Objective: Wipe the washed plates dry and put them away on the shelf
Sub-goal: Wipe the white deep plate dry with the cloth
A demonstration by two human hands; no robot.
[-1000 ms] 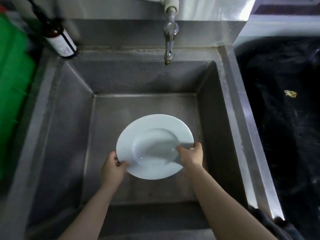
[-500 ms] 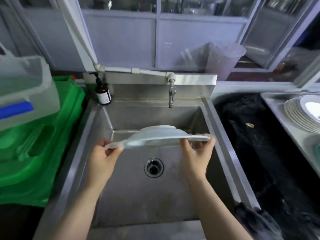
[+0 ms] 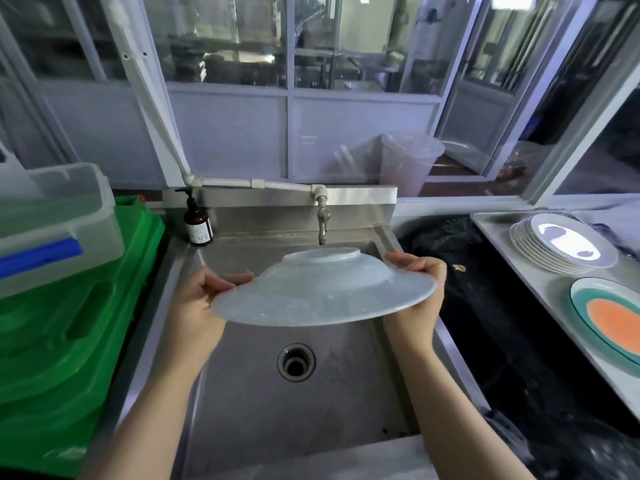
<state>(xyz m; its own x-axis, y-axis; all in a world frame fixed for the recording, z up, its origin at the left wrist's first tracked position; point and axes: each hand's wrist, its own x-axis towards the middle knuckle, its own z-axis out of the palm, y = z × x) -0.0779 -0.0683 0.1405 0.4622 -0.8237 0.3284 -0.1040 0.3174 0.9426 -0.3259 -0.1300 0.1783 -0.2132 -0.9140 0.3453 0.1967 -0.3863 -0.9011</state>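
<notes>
Plate (image 3: 322, 292) now flipped bottom-up and lifted higher above the sink (image 3: 349, 407) than a second ago; likely you're shedding water before wiping. Your left hand (image 3: 204, 303) and right hand (image 3: 420, 289) each pinch opposite rims. No cloth or shelf in view; droplets on the plate too faint to confirm.

Soft daylight comes through the windows (image 3: 311, 46) at the top. The stacked plates (image 3: 561, 244) at right shine with glare. Edges bend outward.
</notes>
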